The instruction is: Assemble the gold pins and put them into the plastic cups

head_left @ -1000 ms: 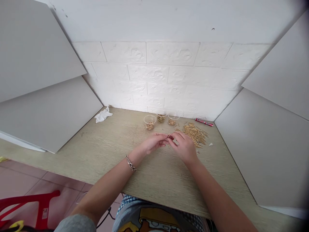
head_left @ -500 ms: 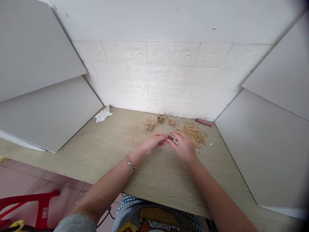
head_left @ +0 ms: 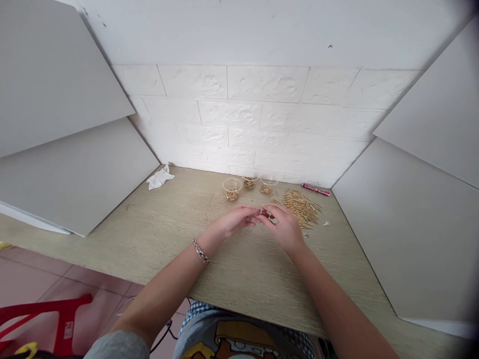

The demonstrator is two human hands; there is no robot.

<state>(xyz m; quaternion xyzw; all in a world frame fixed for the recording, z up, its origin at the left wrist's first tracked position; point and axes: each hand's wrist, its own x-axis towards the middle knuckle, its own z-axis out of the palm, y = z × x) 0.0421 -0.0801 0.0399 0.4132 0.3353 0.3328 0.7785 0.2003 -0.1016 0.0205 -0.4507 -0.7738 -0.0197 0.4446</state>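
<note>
My left hand and my right hand meet over the table with closed fingertips. Between them is a thin gold-coloured stick, its lower end showing below the fingers; the rest is mostly covered. Just right of my right hand lies a loose pile of similar gold-coloured sticks. Behind the hands stand three clear plastic cups: the left cup, the middle cup and the right cup. Each holds small gold-coloured pieces.
A crumpled white tissue lies at the table's back left. Beside the right panel is a red tube-shaped packet. Another grey-white panel stands at the left. Part of a red plastic stool shows on the floor.
My fingers shift slightly around the stick, and the right fingertips sit a little differently. The cups and the pile stay where they were.
</note>
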